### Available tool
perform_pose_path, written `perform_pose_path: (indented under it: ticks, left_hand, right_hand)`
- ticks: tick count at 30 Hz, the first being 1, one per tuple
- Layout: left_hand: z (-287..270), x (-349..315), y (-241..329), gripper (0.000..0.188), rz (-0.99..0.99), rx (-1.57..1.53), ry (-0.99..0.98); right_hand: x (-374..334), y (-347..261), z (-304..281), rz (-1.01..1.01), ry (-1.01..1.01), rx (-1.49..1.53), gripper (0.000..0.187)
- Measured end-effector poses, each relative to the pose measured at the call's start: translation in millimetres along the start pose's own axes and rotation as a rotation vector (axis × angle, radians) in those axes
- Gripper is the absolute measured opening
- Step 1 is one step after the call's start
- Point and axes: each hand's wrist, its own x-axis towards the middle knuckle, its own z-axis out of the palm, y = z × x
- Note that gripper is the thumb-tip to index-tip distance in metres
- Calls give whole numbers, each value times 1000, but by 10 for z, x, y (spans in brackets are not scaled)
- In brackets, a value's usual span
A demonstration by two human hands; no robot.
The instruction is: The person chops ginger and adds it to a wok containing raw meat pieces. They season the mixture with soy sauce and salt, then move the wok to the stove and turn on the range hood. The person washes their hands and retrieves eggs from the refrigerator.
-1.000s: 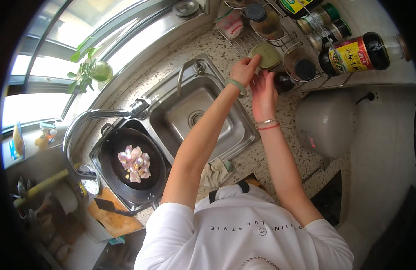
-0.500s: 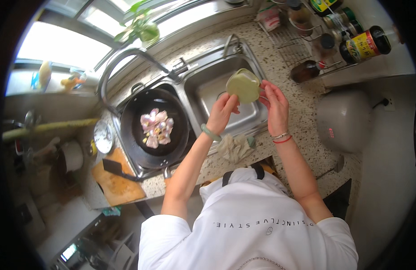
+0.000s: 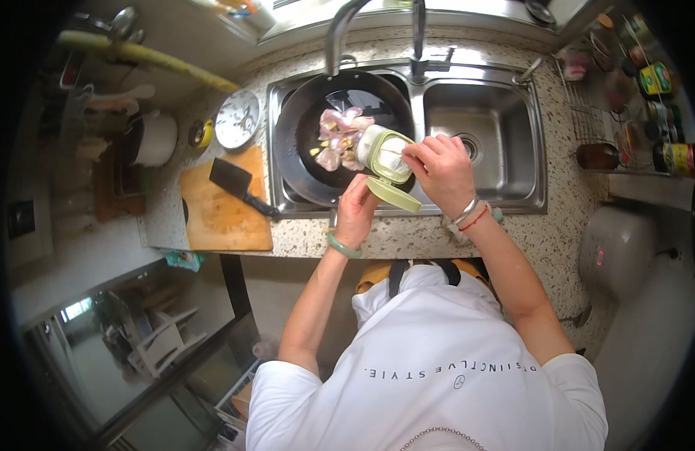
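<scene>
The left hand (image 3: 355, 208) curls its fingers around a green-rimmed flip-lid jar (image 3: 373, 141), tilted above the wok (image 3: 299, 143). The right hand (image 3: 445, 171) bunches its fingertips at the jar's mouth; whether they pinch anything, I cannot tell.

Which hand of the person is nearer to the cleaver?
Left. The left hand, holding the green-lidded jar, is right of the cleaver, apart from it; the right hand is farther right, at the jar's mouth.

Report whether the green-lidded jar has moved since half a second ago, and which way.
Yes, leftward. Judged against the fixed sink, the jar was over the right basin; now it is over the pan on the left side.
</scene>
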Motion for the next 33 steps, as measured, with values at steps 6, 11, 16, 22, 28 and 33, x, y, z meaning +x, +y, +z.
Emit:
perform_pose_path:
  ticks: [6, 11, 16, 22, 28, 33]
  left_hand:
    - [-484, -193, -166, 17, 22, 121, 119]
    - [-725, -246, -160, 18, 19, 247, 116]
    - [-871, -274, -180, 16, 52, 259, 134]
    - [-994, -303, -278, 10, -41, 42, 181]
    - [-1128, -394, -478, 6, -218, -148, 293]
    - [-1269, -505, -554, 5, -243, -162, 337]
  right_hand:
    - [143, -335, 354, -26, -41, 93, 11]
    - [88, -480, 700, 139, -102, 259, 7]
    - [105, -600, 806, 594, -223, 606, 12]
    - [192, -482, 707, 956, -335, 1000, 13]
    - [375, -350, 628, 960, -264, 1031, 17]
    - [636, -307, 881, 776, -123, 708, 20]
